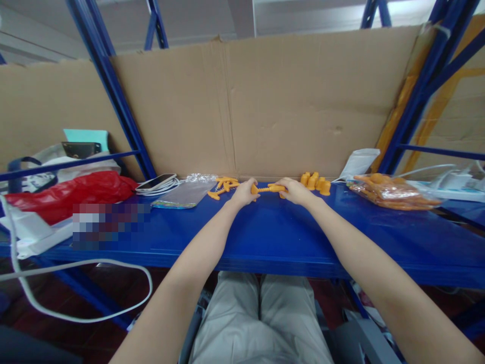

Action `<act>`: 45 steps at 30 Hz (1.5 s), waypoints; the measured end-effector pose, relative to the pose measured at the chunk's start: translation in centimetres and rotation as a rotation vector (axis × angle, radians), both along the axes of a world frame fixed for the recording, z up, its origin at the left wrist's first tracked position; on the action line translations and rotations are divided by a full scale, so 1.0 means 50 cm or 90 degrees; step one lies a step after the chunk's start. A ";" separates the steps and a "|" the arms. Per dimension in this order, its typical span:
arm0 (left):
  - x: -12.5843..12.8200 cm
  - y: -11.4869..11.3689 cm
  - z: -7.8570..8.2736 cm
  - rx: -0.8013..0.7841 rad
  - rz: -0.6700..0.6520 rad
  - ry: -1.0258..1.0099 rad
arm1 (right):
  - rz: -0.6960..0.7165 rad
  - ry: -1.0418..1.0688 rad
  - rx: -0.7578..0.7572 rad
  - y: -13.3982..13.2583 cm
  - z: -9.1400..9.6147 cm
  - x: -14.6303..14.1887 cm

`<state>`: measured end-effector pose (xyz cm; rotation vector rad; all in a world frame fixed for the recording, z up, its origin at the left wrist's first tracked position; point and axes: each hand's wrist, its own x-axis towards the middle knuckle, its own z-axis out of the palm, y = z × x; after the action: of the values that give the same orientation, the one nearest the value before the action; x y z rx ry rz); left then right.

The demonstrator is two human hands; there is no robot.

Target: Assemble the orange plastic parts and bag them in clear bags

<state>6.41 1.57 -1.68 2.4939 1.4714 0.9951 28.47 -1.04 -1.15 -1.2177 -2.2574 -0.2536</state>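
My left hand [245, 192] and my right hand [294, 190] reach far across the blue shelf [265, 237] and both grip one orange plastic piece [270, 188] stretched between them, fingers curled round its ends. A small heap of loose orange parts [224, 185] lies just left of my left hand. A cluster of orange cap-like pieces [316, 182] stands just right of my right hand. Both hands are closed on the piece.
A clear bag of orange parts [394, 193] lies at the right, a white pouch [358, 163] behind it. At the left are an empty clear bag [185, 193], a phone [156, 182] on a white cable, and a red bag [71, 194]. Cardboard [265, 101] walls the back.
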 end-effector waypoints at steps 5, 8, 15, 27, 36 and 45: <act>0.000 0.000 0.000 -0.067 -0.019 -0.050 | -0.005 0.006 -0.003 -0.002 -0.003 -0.002; 0.000 0.001 -0.001 -0.085 -0.026 -0.053 | 0.009 0.029 -0.013 0.000 -0.004 0.001; -0.002 0.006 0.000 -0.078 -0.001 -0.032 | 0.038 0.099 -0.057 0.017 -0.004 0.019; -0.006 0.009 0.000 -0.076 0.014 -0.012 | -0.004 0.343 -0.247 -0.003 0.007 -0.003; -0.008 0.017 -0.004 0.008 0.011 0.031 | -0.020 0.431 -0.297 0.013 -0.011 -0.004; -0.007 0.017 -0.005 0.009 0.010 0.041 | -0.018 0.460 -0.354 0.012 -0.016 -0.004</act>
<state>6.04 2.41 -1.91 2.5508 1.5087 0.9404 28.28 -0.44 -1.96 -1.3190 -1.6976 0.7408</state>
